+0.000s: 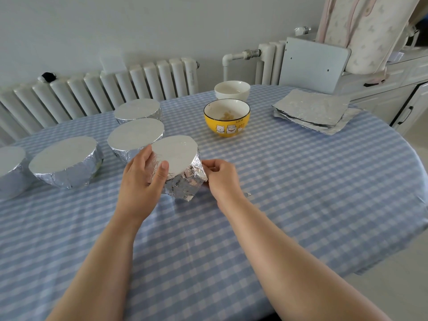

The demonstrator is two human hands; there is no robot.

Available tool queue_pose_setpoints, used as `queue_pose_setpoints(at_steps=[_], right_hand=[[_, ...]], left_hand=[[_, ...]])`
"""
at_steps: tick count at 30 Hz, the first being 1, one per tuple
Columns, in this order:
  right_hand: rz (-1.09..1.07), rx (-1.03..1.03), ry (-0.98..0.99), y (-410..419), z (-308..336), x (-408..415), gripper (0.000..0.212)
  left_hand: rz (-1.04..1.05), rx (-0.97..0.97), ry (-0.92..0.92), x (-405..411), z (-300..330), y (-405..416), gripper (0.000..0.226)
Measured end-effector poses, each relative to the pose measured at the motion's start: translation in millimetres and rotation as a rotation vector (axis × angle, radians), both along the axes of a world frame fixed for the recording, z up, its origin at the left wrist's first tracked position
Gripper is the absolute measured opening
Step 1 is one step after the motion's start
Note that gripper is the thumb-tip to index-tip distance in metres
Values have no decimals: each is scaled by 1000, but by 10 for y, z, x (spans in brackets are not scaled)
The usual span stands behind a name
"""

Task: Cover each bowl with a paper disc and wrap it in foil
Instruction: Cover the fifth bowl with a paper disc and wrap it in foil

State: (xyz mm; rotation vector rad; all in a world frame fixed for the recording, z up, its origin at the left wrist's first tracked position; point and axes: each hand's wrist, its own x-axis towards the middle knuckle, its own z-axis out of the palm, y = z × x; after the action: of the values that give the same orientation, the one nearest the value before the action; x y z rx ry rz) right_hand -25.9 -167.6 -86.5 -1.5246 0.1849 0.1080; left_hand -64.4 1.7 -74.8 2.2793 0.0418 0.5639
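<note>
A foil-wrapped bowl [178, 158] stands near the middle of the table, tilted a little toward me. My left hand [143, 174] grips its left side, thumb on the flat foil top. My right hand [220, 177] pinches the crumpled foil at the bowl's lower right side. Behind it stand an uncovered yellow bowl [227, 121] with cat pictures and some food inside, and an uncovered white bowl [232, 90]. A stack of foil sheets [312, 110] lies at the back right.
Several other foil-wrapped bowls stand to the left: one [135, 137] right behind the held bowl, one [138, 110] farther back, one [66, 161] at the left. A radiator [104, 89] runs behind the checked tablecloth [301, 181]. A small foil scrap [248, 194] lies by my right wrist.
</note>
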Motion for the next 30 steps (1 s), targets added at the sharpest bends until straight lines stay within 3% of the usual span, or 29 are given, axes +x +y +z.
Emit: queue_pose_setpoints(at_steps=[8, 13, 17, 19, 22, 25, 30], right_hand=[[47, -92, -32, 33, -11, -21, 12], [163, -9, 0, -69, 39, -8, 8], [210, 180, 26, -126, 129, -11, 43], [265, 30, -49, -151, 134, -42, 63], [308, -231, -139, -199, 133, -88, 49], [316, -276, -188, -192, 160, -86, 35], [231, -236, -181, -99, 132, -83, 32]], left_hand=[[3, -16, -22, -9, -1, -11, 84], [18, -1, 3, -13, 5, -22, 86], [12, -2, 7, -21, 16, -8, 84], [11, 2, 8, -26, 19, -14, 84], [26, 17, 5, -39, 22, -55, 83], [35, 34, 5, -29, 20, -61, 79], [33, 27, 5, -25, 30, -49, 75]])
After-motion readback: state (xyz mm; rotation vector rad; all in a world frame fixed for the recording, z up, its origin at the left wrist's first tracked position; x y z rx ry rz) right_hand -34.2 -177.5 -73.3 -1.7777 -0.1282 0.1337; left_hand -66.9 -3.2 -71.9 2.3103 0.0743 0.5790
